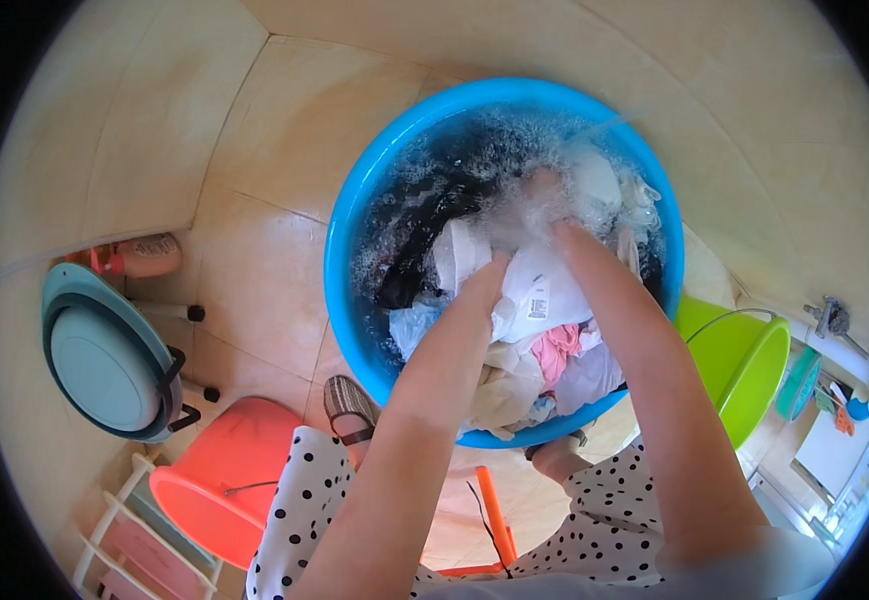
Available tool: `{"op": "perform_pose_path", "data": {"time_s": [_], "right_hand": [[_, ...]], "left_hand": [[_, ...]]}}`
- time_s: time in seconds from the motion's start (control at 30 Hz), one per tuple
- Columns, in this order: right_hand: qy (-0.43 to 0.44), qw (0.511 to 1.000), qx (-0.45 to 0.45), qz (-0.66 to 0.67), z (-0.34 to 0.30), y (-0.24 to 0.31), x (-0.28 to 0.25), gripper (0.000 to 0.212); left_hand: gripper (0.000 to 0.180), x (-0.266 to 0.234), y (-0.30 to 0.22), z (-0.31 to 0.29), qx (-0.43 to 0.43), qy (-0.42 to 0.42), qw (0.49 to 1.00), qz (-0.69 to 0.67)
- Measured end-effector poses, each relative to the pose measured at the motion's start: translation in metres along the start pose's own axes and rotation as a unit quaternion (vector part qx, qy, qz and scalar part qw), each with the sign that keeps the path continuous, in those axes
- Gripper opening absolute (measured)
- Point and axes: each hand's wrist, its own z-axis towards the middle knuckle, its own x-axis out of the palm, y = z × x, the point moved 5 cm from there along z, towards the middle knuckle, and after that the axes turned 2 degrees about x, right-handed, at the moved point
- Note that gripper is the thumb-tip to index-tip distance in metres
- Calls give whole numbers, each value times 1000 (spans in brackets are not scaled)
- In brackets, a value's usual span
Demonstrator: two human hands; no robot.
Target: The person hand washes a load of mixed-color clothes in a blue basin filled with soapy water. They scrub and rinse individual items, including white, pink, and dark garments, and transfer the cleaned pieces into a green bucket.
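Hands: the left hand and right hand plunge into frothy water; bubbles hide the fingers, so I cannot tell whether they are open or gripping.
White fabric piece with a sewn-in label: in the tub, near both hands.
Round blue plastic tub: on the beige tiled floor, before the feet, probably for two-armed reach.
Lime-green plastic bucket: right of the tub, likely clear of the arms' path.

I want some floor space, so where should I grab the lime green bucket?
Probably hook the lime green bucket by its thin handle, reaching from above: that handle curves in an arc, while the blue tub crowds the bucket's left side.
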Motion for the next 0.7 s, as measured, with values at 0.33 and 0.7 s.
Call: {"op": "perform_pose_path", "data": {"time_s": [0.33, 0.7], "right_hand": [[-176, 892, -26, 414, -114, 28, -34, 26], [-62, 980, 59, 179, 18, -21, 46, 26]], "left_hand": [[47, -18, -11, -4, 7, -35, 999, 7], [53, -28, -5, 2, -5, -53, 998, 22]]}}
